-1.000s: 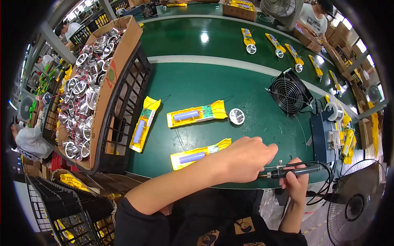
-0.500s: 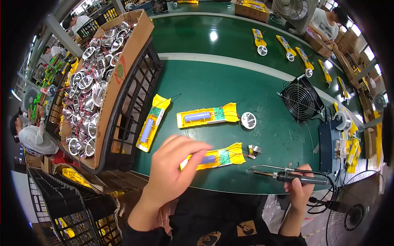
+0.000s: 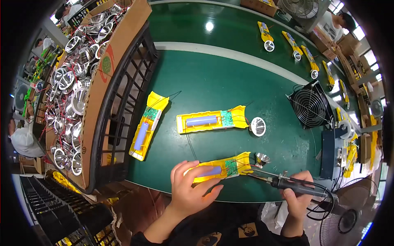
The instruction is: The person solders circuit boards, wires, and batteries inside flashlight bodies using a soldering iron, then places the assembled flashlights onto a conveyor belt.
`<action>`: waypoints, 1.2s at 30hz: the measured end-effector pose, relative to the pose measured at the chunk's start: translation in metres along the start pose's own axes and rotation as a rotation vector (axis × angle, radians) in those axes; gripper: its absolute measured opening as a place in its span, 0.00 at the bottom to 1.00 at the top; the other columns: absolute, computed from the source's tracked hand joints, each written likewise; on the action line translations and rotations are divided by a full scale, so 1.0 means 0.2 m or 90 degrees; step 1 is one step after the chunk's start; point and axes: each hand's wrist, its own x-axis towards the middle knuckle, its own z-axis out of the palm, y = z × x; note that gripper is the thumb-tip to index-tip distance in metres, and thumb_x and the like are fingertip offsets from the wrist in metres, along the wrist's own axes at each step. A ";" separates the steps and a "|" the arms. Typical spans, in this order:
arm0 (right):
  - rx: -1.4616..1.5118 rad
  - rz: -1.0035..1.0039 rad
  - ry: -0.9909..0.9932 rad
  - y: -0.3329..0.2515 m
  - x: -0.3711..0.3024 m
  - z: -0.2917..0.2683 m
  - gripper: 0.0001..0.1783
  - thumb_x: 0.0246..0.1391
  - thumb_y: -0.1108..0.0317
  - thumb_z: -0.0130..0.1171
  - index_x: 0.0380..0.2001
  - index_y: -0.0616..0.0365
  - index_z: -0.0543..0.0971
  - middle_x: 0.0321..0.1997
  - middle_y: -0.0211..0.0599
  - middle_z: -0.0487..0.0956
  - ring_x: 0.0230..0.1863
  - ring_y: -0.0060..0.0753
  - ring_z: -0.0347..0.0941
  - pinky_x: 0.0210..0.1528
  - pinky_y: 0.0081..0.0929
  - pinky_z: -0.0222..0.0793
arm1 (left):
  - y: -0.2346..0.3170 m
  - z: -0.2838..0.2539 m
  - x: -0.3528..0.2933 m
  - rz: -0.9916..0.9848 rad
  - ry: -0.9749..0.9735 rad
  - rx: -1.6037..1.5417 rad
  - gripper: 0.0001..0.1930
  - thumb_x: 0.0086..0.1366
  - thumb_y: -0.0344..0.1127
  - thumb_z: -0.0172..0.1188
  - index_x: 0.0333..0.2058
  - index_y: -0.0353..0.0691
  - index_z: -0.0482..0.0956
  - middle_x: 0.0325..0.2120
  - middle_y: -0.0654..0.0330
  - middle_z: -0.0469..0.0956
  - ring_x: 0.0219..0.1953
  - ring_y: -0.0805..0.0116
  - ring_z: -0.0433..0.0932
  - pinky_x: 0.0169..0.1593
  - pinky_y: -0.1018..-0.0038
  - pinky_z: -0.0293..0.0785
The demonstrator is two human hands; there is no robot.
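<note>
My right hand (image 3: 296, 201) grips a soldering iron (image 3: 283, 183) with a dark handle and a thin metal guide tube above its barrel. The iron's tip points left, close to the flared end of the nearest yellow flashlight half-shell (image 3: 242, 162). My left hand (image 3: 191, 190) is closed around the other end of that shell, fingers across it and thumb on the near side. Inside the shell lie a purple battery cell (image 3: 213, 171), partly covered by my fingers, and a green circuit board (image 3: 231, 167). A silver reflector cup (image 3: 262, 159) rests beside the flared end.
A second yellow shell (image 3: 238, 123) with a reflector (image 3: 258, 126) lies farther off; a third shell (image 3: 140, 149) lies left. A box of reflectors (image 3: 92, 123) in a black crate stands left. Right are a small black fan (image 3: 310, 105) and a blue-grey machine (image 3: 330, 153).
My left hand has come down from above the nearest shell onto its left end. The soldering iron's tip has come up to the shell's right end. The view has shifted slightly.
</note>
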 end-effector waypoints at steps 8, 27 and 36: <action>0.049 -0.048 0.071 -0.07 0.21 0.08 0.15 0.40 0.72 0.57 0.28 0.63 0.63 0.20 0.35 0.69 0.17 0.19 0.66 0.19 0.13 0.62 | -0.06 -0.19 0.25 -0.073 0.006 -0.103 0.11 0.40 0.28 0.61 0.28 0.39 0.77 0.30 0.58 0.72 0.34 0.59 0.71 0.39 0.70 0.66; 0.138 -0.134 0.176 0.05 0.53 0.06 0.17 0.39 0.66 0.59 0.27 0.62 0.63 0.18 0.33 0.67 0.13 0.16 0.61 0.13 0.10 0.55 | -0.17 -0.32 0.41 0.029 -0.344 0.055 0.16 0.37 0.26 0.59 0.29 0.48 0.80 0.35 0.69 0.73 0.31 0.69 0.67 0.35 0.77 0.66; 0.093 -0.131 0.116 0.08 0.51 0.06 0.19 0.40 0.62 0.59 0.28 0.60 0.62 0.17 0.31 0.66 0.12 0.15 0.59 0.12 0.09 0.54 | -0.24 -0.29 0.38 0.060 -0.330 0.084 0.12 0.42 0.27 0.55 0.29 0.45 0.77 0.35 0.74 0.74 0.30 0.72 0.68 0.36 0.78 0.67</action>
